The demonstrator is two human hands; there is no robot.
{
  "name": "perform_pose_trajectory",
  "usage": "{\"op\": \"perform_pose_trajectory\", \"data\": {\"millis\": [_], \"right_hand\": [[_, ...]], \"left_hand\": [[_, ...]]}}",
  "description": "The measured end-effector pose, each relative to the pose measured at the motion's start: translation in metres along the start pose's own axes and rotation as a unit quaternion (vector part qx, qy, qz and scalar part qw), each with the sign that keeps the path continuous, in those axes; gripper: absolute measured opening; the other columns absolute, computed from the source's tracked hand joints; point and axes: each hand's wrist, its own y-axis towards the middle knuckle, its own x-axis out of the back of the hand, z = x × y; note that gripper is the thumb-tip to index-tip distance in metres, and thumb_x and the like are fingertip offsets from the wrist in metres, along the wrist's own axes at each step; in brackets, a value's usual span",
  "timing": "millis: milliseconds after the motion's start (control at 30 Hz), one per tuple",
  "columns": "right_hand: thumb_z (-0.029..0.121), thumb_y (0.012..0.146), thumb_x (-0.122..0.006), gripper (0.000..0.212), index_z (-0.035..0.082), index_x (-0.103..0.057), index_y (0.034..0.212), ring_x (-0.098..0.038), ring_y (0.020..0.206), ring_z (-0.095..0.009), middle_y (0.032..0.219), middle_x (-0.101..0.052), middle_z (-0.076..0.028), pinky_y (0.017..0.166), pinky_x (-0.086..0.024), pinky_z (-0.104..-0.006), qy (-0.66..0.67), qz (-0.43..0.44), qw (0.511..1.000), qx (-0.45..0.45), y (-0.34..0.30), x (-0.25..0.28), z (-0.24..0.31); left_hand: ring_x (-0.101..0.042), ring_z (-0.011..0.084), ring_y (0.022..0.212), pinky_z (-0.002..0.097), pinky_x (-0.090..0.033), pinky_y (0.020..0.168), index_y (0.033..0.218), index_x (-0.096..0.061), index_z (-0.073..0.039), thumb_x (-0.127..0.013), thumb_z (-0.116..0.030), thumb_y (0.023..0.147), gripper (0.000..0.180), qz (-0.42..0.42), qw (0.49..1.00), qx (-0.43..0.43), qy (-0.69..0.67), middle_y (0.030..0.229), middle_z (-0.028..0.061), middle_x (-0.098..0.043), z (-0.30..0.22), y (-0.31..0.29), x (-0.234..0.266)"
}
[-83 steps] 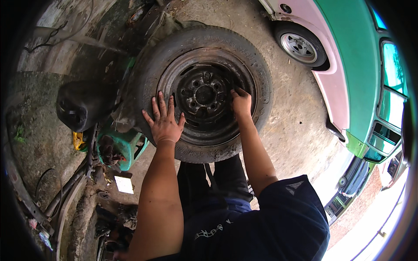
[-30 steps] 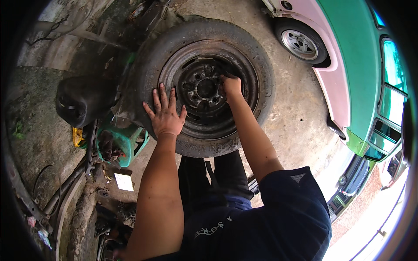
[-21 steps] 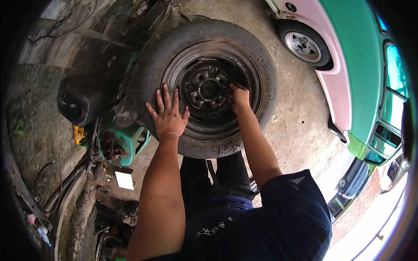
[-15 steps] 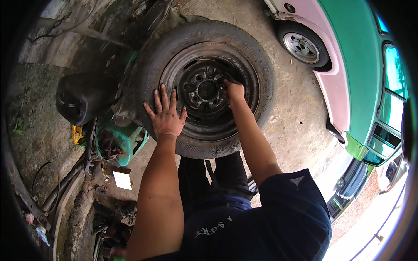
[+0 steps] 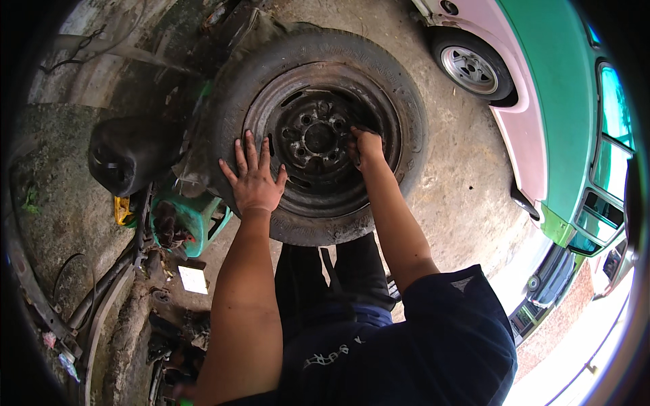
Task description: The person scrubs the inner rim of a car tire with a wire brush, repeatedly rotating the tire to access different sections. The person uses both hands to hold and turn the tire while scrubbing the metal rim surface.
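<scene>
Dusty black tyre (image 5: 409, 128) around a grimy, rust-tinged, slotted metal rim (image 5: 320, 164)

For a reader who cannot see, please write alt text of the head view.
A person's left hand lies spread on a grimy tyred wheel; the curled right hand is over its right side. A pink and green vehicle stands at right.

Glare whitens the lower right; distortion curves the dark edges.
</scene>
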Motion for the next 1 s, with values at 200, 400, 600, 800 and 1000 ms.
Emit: {"op": "perform_pose_trajectory", "data": {"millis": [200,400,600,800,1000], "right_hand": [[0.008,0.093,-0.063,0.013,0.004,-0.055,0.084,-0.046,0.052,-0.015,0.072,-0.053,-0.006,0.042,-0.037,-0.0278,-0.005,0.027,0.999,-0.025,0.011,-0.051,0.014],[0.009,0.093,-0.064,0.008,0.002,-0.063,0.096,-0.046,0.049,-0.014,0.069,-0.056,-0.005,0.041,-0.037,-0.0286,-0.046,0.061,0.997,0.015,-0.01,-0.019,0.015],[0.007,0.091,-0.061,0.036,0.004,-0.061,0.127,-0.049,0.049,-0.011,0.074,-0.061,-0.004,0.042,-0.039,-0.0278,-0.221,0.118,0.963,0.1,-0.083,0.06,0.038],[0.005,0.093,-0.055,0.049,0.011,-0.052,0.142,-0.055,0.052,-0.009,0.095,-0.072,-0.003,0.045,-0.046,-0.0257,-0.377,0.119,0.903,0.165,-0.174,0.117,0.031],[0.003,0.093,-0.055,0.041,0.004,-0.058,0.134,-0.056,0.051,-0.011,0.086,-0.067,-0.007,0.046,-0.047,-0.025,-0.324,0.087,0.912,0.237,-0.211,0.149,0.016]], "left_hand": [[-0.001,0.0267,0.153,0.0643,0.002,0.117,0.158,-0.018,-0.027,-0.038,-0.057,0.097,0.071,-0.003,1.0,0.004,0.015,0.166,0.0046,0.0,-0.002,-0.001,0.003],[-0.003,0.0269,0.153,0.063,0.001,0.118,0.158,-0.017,-0.027,-0.039,-0.056,0.097,0.071,-0.03,0.999,0.001,0.019,0.166,0.0049,-0.004,-0.003,-0.003,0.003],[-0.004,0.0266,0.153,0.0612,0.0,0.119,0.158,-0.018,-0.027,-0.042,-0.055,0.096,0.072,-0.067,0.998,-0.015,-0.013,0.166,0.0057,-0.007,-0.001,-0.007,0.006],[-0.008,0.0282,0.152,0.0618,0.0,0.119,0.157,-0.022,-0.026,-0.045,-0.053,0.096,0.071,-0.107,0.991,-0.046,-0.06,0.165,0.0069,-0.013,0.005,-0.012,0.0],[-0.02,0.0321,0.149,0.0653,-0.009,0.117,0.155,-0.029,-0.02,-0.056,-0.045,0.094,0.071,-0.205,0.942,-0.14,-0.224,0.159,0.0096,-0.029,0.025,-0.021,-0.014]]}}
